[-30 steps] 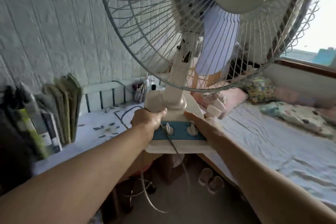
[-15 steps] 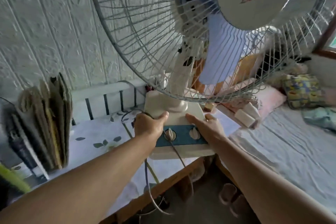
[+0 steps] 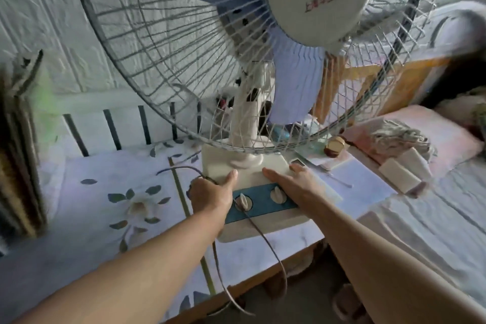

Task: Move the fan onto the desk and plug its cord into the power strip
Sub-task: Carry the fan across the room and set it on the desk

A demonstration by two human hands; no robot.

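A white table fan (image 3: pixel 252 123) with a wire cage and pale blue blades fills the upper view. Its cream base (image 3: pixel 247 166), with a blue panel and two knobs, is over the front right part of the desk (image 3: pixel 110 208), which has a flowered cover. My left hand (image 3: pixel 210 193) grips the base's left side. My right hand (image 3: pixel 294 181) lies along its right top edge. The fan's grey cord (image 3: pixel 273 252) loops from under my left hand and hangs past the desk's front edge. No power strip can be made out.
Upright books and folders (image 3: pixel 18 155) stand at the desk's left end. A white slatted rail (image 3: pixel 115 123) runs along the back by the wall. A bed (image 3: pixel 426 221) with a pink pillow (image 3: pixel 426 129) adjoins on the right. A round brown jar (image 3: pixel 334 145) sits behind the base.
Both hands have carried the fan forward and left, from above the floor gap by the bed to over the desk top. The base sits lower, near or on the cover.
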